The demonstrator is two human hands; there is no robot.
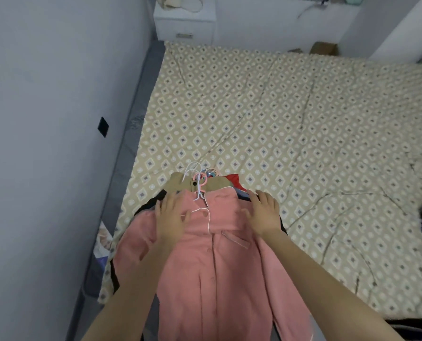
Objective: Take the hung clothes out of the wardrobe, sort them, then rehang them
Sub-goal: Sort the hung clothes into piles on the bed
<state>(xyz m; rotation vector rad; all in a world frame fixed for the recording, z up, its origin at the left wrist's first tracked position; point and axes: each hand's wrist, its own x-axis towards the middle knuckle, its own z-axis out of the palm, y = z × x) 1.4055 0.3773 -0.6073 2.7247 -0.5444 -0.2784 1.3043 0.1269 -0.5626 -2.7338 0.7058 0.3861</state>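
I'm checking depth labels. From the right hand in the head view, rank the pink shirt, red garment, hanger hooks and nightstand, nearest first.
1. Pink shirt: lies under the right hand, touching it.
2. Red garment: just beyond the hand, slightly left.
3. Hanger hooks: farther left, above the collar.
4. Nightstand: far back, upper left of the view.

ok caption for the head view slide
Left hand and right hand rest flat on a pink buttoned garment topping a clothes pile on a beige diamond-patterned bedspread.

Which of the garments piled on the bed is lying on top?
The pink shirt with white piping; the left hand and right hand rest flat on it, while the tan garment and red garment only peek out beneath.
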